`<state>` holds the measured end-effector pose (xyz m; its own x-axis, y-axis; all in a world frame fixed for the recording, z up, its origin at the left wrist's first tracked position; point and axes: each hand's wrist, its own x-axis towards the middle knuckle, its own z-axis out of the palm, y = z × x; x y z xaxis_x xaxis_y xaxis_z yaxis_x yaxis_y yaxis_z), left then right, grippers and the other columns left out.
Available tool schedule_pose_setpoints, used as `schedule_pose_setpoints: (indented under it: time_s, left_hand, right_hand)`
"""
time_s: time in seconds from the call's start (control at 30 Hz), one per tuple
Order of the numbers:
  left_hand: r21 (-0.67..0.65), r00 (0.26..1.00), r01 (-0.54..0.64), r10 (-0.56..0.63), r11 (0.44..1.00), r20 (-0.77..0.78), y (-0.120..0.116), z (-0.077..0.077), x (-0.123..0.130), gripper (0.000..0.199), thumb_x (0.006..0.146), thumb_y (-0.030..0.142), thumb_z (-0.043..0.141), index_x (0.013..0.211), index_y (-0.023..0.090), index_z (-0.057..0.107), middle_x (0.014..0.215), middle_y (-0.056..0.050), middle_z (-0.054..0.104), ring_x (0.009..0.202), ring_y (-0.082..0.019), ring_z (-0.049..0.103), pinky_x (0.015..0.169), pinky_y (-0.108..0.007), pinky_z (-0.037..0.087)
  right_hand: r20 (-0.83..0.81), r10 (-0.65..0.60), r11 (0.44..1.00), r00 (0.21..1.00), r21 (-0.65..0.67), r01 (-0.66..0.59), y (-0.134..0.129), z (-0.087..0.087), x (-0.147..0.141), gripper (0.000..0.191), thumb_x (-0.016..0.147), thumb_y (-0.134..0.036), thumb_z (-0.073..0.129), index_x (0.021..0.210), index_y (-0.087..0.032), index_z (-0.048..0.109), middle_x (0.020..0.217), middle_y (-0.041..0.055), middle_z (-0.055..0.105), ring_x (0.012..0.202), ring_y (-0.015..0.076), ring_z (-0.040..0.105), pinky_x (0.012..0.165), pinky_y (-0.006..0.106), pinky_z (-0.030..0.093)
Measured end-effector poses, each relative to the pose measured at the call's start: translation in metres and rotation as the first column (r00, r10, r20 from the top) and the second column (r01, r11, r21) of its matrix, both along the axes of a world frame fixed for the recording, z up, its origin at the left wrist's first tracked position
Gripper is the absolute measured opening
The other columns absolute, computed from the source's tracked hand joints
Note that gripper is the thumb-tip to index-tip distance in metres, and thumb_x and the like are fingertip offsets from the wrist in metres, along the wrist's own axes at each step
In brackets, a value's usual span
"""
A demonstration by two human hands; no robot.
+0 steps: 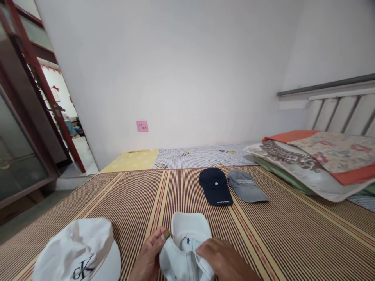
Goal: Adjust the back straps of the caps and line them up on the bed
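Note:
A pale, whitish baseball cap (178, 259) is between my two hands at the bottom middle, its brim pointing away from me and part of its inside showing. My left hand (149, 255) pinches the cap's left edge, where a small brown tab shows at the fingertips. On the opposite edge, my right hand (224, 259) is closed on the fabric with its fingers curled over. To the left lies a white cap (77, 249) with black "CK" letters. Beyond the held cap, a navy cap (215, 187) and a grey cap (247, 186) lie side by side.
A striped bamboo mat (137, 199) covers the bed. Folded bedding and a pillow (295, 164) are stacked at the right, near a white radiator (348, 113). A pink note (142, 126) is stuck on the wall. A red-framed door (52, 93) stands at the left.

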<state>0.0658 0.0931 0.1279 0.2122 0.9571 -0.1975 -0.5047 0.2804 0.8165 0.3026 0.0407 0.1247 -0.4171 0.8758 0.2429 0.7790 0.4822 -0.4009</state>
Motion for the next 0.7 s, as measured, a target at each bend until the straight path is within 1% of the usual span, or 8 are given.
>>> schedule_pose_setpoints:
  time_s: [0.07,0.17,0.27,0.37,0.47,0.57,0.63,0.7]
  left_hand:
    - [-0.008,1.000,-0.017,0.017,1.000,0.011,-0.001,0.002,0.001,0.046,0.054,0.042,0.102,0.081,0.016,0.074,0.073,0.000,0.071,0.064,-0.012,0.062,0.064,-0.022,0.051]
    - [-0.013,1.000,-0.016,0.017,1.000,0.026,-0.003,0.006,0.003,0.046,0.054,0.040,0.103,0.081,0.017,0.074,0.073,0.001,0.072,0.061,-0.011,0.061,0.063,-0.022,0.051]
    - [-0.021,0.999,0.005,-0.004,1.000,0.038,-0.004,0.009,0.003,0.045,0.054,0.039,0.103,0.079,0.017,0.073,0.072,0.002,0.072,0.060,-0.010,0.061,0.062,-0.021,0.051]
    - [-0.015,0.998,-0.007,0.007,1.000,0.062,-0.005,0.007,0.002,0.042,0.056,0.037,0.102,0.081,0.017,0.074,0.071,0.002,0.072,0.060,-0.010,0.062,0.062,-0.020,0.051]
    - [-0.041,0.996,-0.028,0.032,0.999,0.088,-0.001,-0.003,-0.003,0.044,0.058,0.031,0.102,0.089,0.016,0.075,0.081,-0.001,0.077,0.069,-0.013,0.069,0.070,-0.022,0.055]
    - [-0.071,0.993,-0.035,0.043,0.997,0.111,0.005,-0.014,-0.007,0.051,0.057,0.026,0.102,0.098,0.017,0.075,0.091,-0.004,0.080,0.078,-0.017,0.073,0.076,-0.027,0.058]
    - [-0.064,0.992,-0.031,0.039,0.997,0.123,0.008,-0.018,-0.008,0.051,0.057,0.026,0.102,0.099,0.017,0.074,0.089,-0.004,0.080,0.077,-0.018,0.073,0.075,-0.028,0.058]
    - [-0.065,0.990,-0.031,0.039,0.997,0.132,0.009,-0.019,-0.008,0.048,0.057,0.027,0.101,0.096,0.016,0.074,0.086,-0.003,0.079,0.074,-0.017,0.073,0.073,-0.027,0.058]
  right_hand:
    - [0.030,0.022,0.996,0.999,0.083,-0.025,0.006,-0.009,-0.008,0.036,0.080,-0.046,0.087,0.097,-0.020,0.069,0.096,0.0049,0.074,0.082,0.0234,0.067,0.073,0.031,0.045]
    - [0.031,0.109,0.970,0.994,0.214,-0.113,0.010,-0.017,-0.017,0.034,0.086,-0.051,0.082,0.091,-0.021,0.066,0.097,0.0016,0.072,0.080,0.0188,0.066,0.071,0.028,0.043]
    - [0.047,0.155,0.946,0.987,0.281,-0.162,0.010,-0.025,-0.022,0.017,0.094,-0.035,0.076,0.091,-0.023,0.065,0.095,-0.0007,0.069,0.082,0.0165,0.065,0.070,0.027,0.041]
    - [0.115,0.093,0.937,0.989,0.326,-0.126,0.010,-0.035,-0.026,0.013,0.093,-0.020,0.074,0.088,-0.023,0.062,0.089,-0.0014,0.066,0.079,0.0166,0.063,0.065,0.028,0.038]
    - [0.176,-0.056,0.924,0.983,0.382,-0.016,0.012,-0.044,-0.032,0.018,0.090,-0.010,0.068,0.083,-0.023,0.058,0.087,-0.0003,0.065,0.079,0.0197,0.062,0.063,0.031,0.036]
    - [0.188,-0.080,0.956,0.979,0.293,0.022,0.014,-0.037,-0.035,0.019,0.081,-0.010,0.071,0.084,-0.023,0.057,0.093,0.0015,0.067,0.085,0.0226,0.063,0.067,0.031,0.039]
    - [0.158,-0.028,0.990,0.987,0.140,0.006,0.012,-0.020,-0.034,0.023,0.073,-0.010,0.073,0.088,-0.022,0.060,0.100,0.0031,0.069,0.091,0.0244,0.064,0.071,0.031,0.042]
    - [0.090,-0.034,0.999,0.995,-0.011,0.036,0.007,0.001,-0.029,0.030,0.072,-0.007,0.069,0.098,-0.021,0.064,0.109,0.0056,0.070,0.100,0.0267,0.065,0.081,0.034,0.045]
